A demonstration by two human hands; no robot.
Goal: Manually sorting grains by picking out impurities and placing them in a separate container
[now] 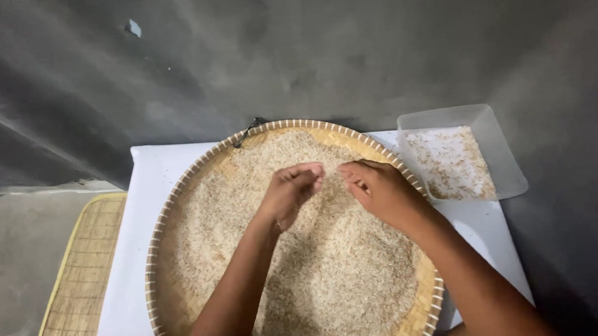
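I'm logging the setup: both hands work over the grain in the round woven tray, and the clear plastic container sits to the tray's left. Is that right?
Not quite. In the head view the clear plastic container sits to the right of the round woven tray, not its left. Both the left hand and right hand are over the grain.

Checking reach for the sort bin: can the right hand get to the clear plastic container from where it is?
Probably yes. The right hand is over the grain in the woven tray, and the clear container sits just beyond the tray's rim on that same side, open-topped, with nothing visible between them.
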